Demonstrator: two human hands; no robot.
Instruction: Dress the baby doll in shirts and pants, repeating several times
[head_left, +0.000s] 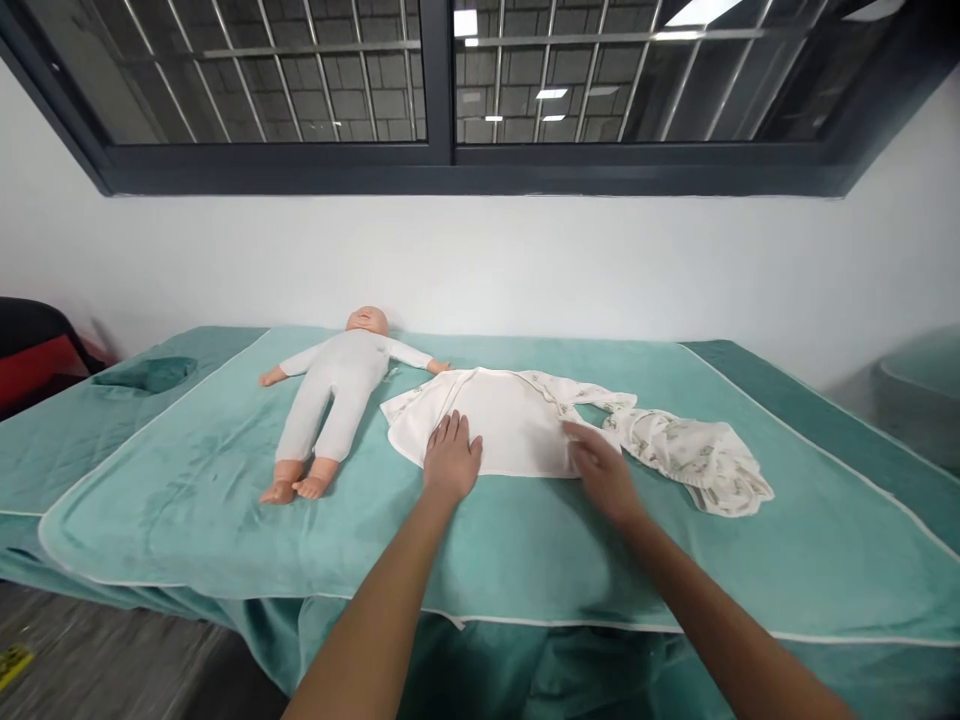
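Note:
A white baby shirt with a small print on its outer side lies spread open on the green cover. My left hand rests flat on its left part, fingers stretched out. At the shirt's right edge, my right hand has its fingers bent and close together on the fabric; it is slightly blurred and its fingertips are partly hidden. Just to the right lies a bunched printed baby garment. On the left a baby doll in a white bodysuit lies on its back, arms spread, one hand near the shirt.
The green padded cover with white piping lies over the bed, its front edge hanging down. Behind it stands a white wall below a dark-framed window with bars. A black and red item is at the far left.

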